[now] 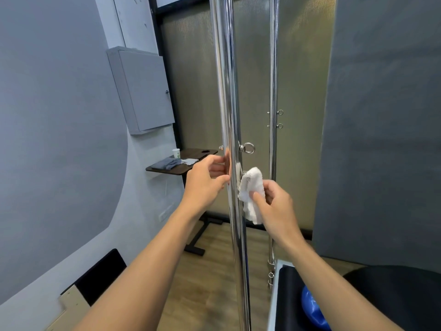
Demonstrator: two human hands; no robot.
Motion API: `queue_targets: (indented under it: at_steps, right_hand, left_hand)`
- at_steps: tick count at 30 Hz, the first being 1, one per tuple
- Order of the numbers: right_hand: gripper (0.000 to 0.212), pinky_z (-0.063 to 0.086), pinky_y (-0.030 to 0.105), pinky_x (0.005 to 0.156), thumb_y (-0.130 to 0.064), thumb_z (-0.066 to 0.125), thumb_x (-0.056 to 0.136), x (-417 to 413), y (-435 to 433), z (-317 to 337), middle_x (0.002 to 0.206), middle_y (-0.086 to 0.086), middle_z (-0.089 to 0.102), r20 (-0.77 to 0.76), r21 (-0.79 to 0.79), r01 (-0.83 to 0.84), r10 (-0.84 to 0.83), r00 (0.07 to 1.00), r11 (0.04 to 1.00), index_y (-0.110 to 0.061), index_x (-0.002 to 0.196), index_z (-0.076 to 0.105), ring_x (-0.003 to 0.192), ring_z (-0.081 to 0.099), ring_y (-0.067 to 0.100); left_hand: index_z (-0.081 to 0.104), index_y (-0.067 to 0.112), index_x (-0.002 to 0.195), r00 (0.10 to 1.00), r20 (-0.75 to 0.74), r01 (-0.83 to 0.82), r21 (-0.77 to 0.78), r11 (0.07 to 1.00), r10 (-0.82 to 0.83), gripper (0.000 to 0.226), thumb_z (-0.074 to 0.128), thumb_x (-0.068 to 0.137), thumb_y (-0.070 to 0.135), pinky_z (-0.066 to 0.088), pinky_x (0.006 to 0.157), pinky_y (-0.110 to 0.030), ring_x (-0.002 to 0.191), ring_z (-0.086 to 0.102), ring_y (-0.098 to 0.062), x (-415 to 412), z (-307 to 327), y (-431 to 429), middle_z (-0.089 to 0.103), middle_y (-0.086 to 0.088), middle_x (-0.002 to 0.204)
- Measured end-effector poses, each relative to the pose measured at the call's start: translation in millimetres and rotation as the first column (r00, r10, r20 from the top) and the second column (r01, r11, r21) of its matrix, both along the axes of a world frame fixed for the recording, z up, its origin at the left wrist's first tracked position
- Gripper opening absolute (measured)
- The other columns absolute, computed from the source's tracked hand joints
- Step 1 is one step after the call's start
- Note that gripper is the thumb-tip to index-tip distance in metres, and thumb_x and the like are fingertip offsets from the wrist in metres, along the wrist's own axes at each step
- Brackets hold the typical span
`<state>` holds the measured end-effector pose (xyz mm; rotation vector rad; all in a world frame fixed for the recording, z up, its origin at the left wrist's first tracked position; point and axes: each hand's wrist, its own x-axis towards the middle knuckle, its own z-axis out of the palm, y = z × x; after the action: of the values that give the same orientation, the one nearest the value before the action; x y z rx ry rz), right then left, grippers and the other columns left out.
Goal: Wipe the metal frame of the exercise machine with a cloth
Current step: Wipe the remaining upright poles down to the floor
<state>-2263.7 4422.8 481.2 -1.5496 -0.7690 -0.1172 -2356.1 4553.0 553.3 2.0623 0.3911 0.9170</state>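
The right hand (274, 206) holds a bunched white cloth (250, 192). Thumb and curled fingers pinch the wad and press it against the right side of the near chrome post (226, 91), just below an eye bolt (248, 148). The left hand (207, 175) holds the same post from its left side at about the same height, with the thumb across the front and the fingers curled toward the back. A second, thinner post (273, 68) stands behind, apart from both hands.

Risks, as judged:
- The eye bolt juts out just above the cloth. An upward stroke could snag the loose weave or catch a knuckle on the ring.
- The cloth covers only one side of the tube, so the back may be left unwiped unless it is wrapped round.
- The bare left hand on polished chrome is likely to leave fresh prints on the area being cleaned.
- The tail hanging below the wad could slip from the pinch.

Not verifiable:
- The left fingertips are hidden behind the tube.
- Both post ends run out of view.
- Reflections mask any smears.
- The machine's black pad (286, 297) is cut off at the lower edge.
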Motion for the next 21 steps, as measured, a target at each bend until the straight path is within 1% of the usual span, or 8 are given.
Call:
queue_targets:
  at_steps: [3,5,9,11,13,17,19,21]
  right_hand:
    - [0.011,0.043,0.024,0.059,-0.015,0.064,0.088,-6.8,5.3,5.1,0.073,-0.007,0.063,0.087,0.070,0.154,-0.160,0.983,0.986,-0.024,0.087,0.059,0.065,0.056,0.009]
    - [0.016,0.039,0.018,0.055,-0.011,0.066,0.086,-12.6,9.5,-7.7,0.072,-0.009,0.058,0.122,0.064,0.188,-0.195,0.973,0.980,-0.022,0.086,0.056,0.063,0.051,0.005]
    - [0.024,0.040,0.023,0.066,-0.001,0.069,0.079,-17.6,12.0,-42.7,0.091,-0.007,0.058,0.378,-0.033,0.210,-0.183,0.908,0.977,-0.020,0.093,0.064,0.077,0.056,0.013]
    - [0.025,0.042,0.019,0.074,-0.002,0.072,0.080,-16.5,12.8,-33.5,0.100,-0.003,0.059,0.524,-0.011,0.235,-0.194,0.829,0.972,-0.016,0.100,0.068,0.087,0.058,0.016]
    - [0.022,0.044,0.020,0.077,-0.006,0.074,0.081,-17.8,16.8,-18.9,0.104,0.001,0.061,0.658,0.015,0.258,-0.204,0.725,0.966,-0.012,0.102,0.069,0.092,0.055,0.018]
    - [0.012,0.052,0.035,0.062,-0.010,0.074,0.083,-17.8,24.9,-38.6,0.097,0.003,0.061,0.818,-0.104,0.321,-0.103,0.566,0.941,-0.011,0.094,0.069,0.084,0.052,0.022]
    - [0.010,0.051,0.038,0.058,-0.011,0.073,0.083,-15.4,23.2,-57.3,0.093,0.003,0.061,0.836,-0.182,0.329,-0.031,0.548,0.926,-0.011,0.091,0.068,0.081,0.052,0.023]
    - [0.009,0.050,0.039,0.058,-0.010,0.073,0.084,-14.2,22.4,-53.9,0.093,0.003,0.061,0.833,-0.163,0.323,-0.046,0.552,0.932,-0.011,0.092,0.068,0.081,0.051,0.024]
  left_hand:
    - [0.067,0.013,0.116,1.000,-0.003,0.011,-0.034,0.999,-0.011,0.038,0.054,0.086,-0.008,0.061,0.078,-0.037,0.097,0.069,-0.013,-0.2,2.3,0.4,0.073,-0.001,0.100]
    - [0.066,0.011,0.117,1.000,-0.007,0.016,-0.053,0.998,-0.016,0.045,0.046,0.085,-0.012,0.061,0.075,-0.033,0.099,0.069,-0.014,-0.4,3.4,0.6,0.073,-0.002,0.101]
    - [0.064,0.015,0.118,0.999,-0.019,0.034,-0.059,0.998,-0.035,0.050,0.038,0.086,-0.013,0.061,0.077,-0.035,0.104,0.067,-0.012,-2.4,3.7,-0.1,0.072,-0.002,0.107]
    - [0.065,0.014,0.119,0.999,-0.017,0.035,-0.053,0.998,-0.036,0.049,0.038,0.086,-0.011,0.060,0.080,-0.036,0.106,0.067,-0.012,-2.5,4.2,1.2,0.071,-0.002,0.108]
    - [0.066,0.014,0.117,1.000,-0.016,0.021,-0.029,0.999,-0.021,0.049,0.038,0.085,-0.010,0.057,0.087,-0.034,0.103,0.067,-0.010,-2.1,5.3,2.0,0.072,0.000,0.105]
    - [0.065,0.014,0.120,0.999,-0.025,0.040,-0.062,0.997,-0.042,0.048,0.039,0.088,-0.009,0.059,0.087,-0.043,0.104,0.066,-0.009,-0.8,2.9,4.0,0.072,0.002,0.108]
    - [0.065,0.018,0.121,0.998,-0.039,0.042,-0.040,0.998,-0.044,0.048,0.040,0.087,-0.006,0.056,0.092,-0.045,0.107,0.066,-0.009,-2.0,2.2,3.9,0.072,0.003,0.109]
    - [0.065,0.020,0.122,0.998,-0.041,0.049,-0.024,0.999,-0.050,0.050,0.042,0.086,-0.005,0.052,0.099,-0.043,0.108,0.066,-0.008,-3.3,1.3,3.3,0.072,0.004,0.111]
